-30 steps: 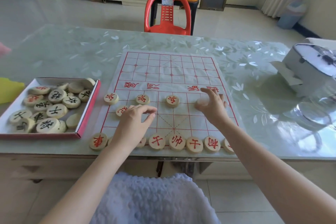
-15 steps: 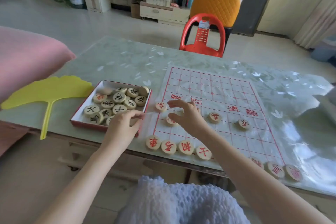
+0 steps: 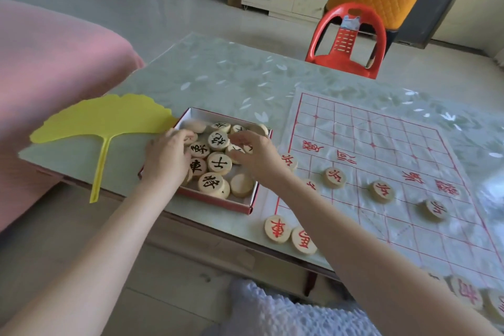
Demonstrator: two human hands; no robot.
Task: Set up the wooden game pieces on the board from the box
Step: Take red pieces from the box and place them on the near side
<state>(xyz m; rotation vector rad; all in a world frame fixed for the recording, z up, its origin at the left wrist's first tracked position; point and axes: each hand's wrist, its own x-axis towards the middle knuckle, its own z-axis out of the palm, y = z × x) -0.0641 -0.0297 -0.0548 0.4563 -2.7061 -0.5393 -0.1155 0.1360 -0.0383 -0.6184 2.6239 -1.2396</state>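
While left hand (image 3: pixel 165 157) and right hand (image 3: pixel 257 154) crowd box (image 3: pixel 218 200), board (image 3: pixel 381 142) lies beside.

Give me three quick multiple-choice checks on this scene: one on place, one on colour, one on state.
1. Relative to the box, the fan lies: A. inside B. left C. right
2. The board's lines are: A. black B. red C. blue
3. The box is: A. shut B. overturned C. open

1 B: the fan lies flat beside the box's left wall.
2 B: a red grid is printed on the white sheet.
3 C: the box has no lid on, and the pieces show inside.
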